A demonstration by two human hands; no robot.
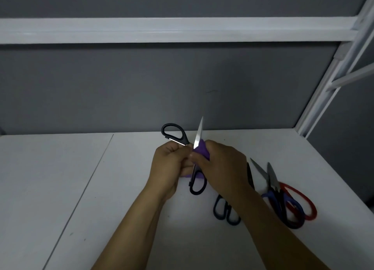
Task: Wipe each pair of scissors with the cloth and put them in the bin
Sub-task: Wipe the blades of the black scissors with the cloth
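Black-handled scissors point(175, 135) are spread wide apart above the white table. My left hand point(172, 164) grips them near the pivot; one handle loop sticks up to the back left, the other hangs below at the front. My right hand point(220, 168) pinches a purple cloth point(200, 150) around the base of the upright silver blade. To the right lie more scissors: a black pair point(224, 209) partly under my right forearm, a blue-handled pair point(283, 201) and a red-handled pair point(303, 201). No bin is in view.
The white table point(121, 188) has a seam running down its left part. A grey wall rises behind it, with a white rail across the top. A white metal frame point(323, 99) stands at the right, by the table's right edge.
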